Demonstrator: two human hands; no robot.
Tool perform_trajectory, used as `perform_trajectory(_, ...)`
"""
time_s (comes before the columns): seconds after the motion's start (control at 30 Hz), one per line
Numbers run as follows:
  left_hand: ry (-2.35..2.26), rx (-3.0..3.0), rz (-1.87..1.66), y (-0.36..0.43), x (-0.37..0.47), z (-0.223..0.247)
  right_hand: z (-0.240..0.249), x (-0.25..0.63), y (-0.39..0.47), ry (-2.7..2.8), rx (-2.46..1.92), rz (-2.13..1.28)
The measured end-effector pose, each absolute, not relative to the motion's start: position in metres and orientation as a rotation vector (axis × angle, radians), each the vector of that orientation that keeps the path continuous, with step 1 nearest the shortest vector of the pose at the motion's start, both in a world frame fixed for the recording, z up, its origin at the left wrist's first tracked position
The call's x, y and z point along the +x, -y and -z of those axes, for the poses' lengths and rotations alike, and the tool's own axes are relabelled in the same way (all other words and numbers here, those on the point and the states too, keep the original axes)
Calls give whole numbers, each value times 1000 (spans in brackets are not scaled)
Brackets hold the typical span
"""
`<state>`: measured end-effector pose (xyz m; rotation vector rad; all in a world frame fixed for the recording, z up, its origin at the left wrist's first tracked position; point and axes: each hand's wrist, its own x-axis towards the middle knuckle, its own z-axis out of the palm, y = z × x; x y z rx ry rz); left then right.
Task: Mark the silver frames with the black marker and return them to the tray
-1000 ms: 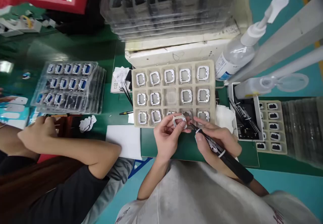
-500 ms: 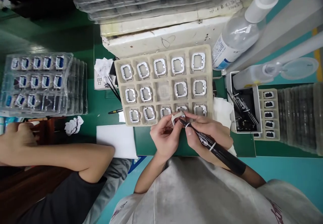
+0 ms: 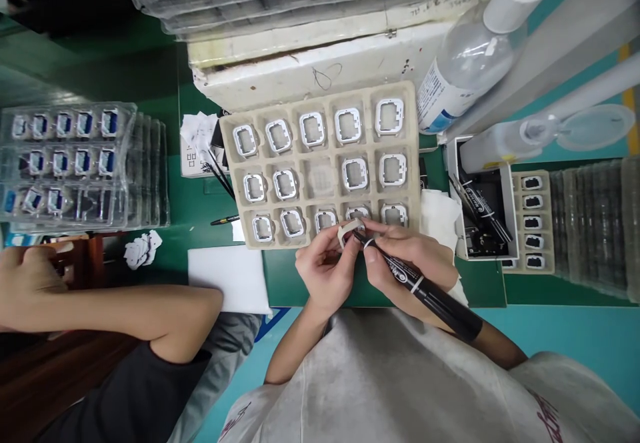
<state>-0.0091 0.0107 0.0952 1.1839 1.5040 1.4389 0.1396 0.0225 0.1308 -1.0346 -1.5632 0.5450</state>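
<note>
Between its thumb and fingers, my left hand (image 3: 325, 271) pinches a small pale watch-case frame (image 3: 346, 232), tilted on edge. My right hand (image 3: 413, 261) is closed round a black marker pen (image 3: 415, 283), whose tip meets the frame or sits right beside it; contact is hard to make out. A fingertip of the right hand also reaches the frame's far side. Just beyond both hands lies a beige compartment tray (image 3: 418, 193) holding several similar silver frames, such as one frame (image 3: 348, 126) in the back row. One middle-row compartment holds no frame.
A spray bottle (image 3: 463, 73) stands behind the tray at right, beside a white box (image 3: 515, 230) of pens. Stacked clear trays (image 3: 75, 220) lie left, near a co-worker's arm (image 3: 130, 310). A white pad (image 3: 225, 273) and crumpled paper (image 3: 143, 250) lie between. A white carton (image 3: 300, 73) is behind.
The whole view has shifted slightly, moving the trays a little left. Both hands keep their hold on the frame and marker pen, with hardly any visible movement between them.
</note>
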Motion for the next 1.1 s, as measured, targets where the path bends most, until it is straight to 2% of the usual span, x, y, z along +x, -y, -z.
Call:
perform_trajectory(0.9, -1498, 1408, -1498, -8, -8, -90, -129, 142, -20, 1538, -1049, -588)
perform_trajectory(1.1, -1523, 1487, -1452, -4, -11, -84, -118, 137, -18, 1660, -1048, -435)
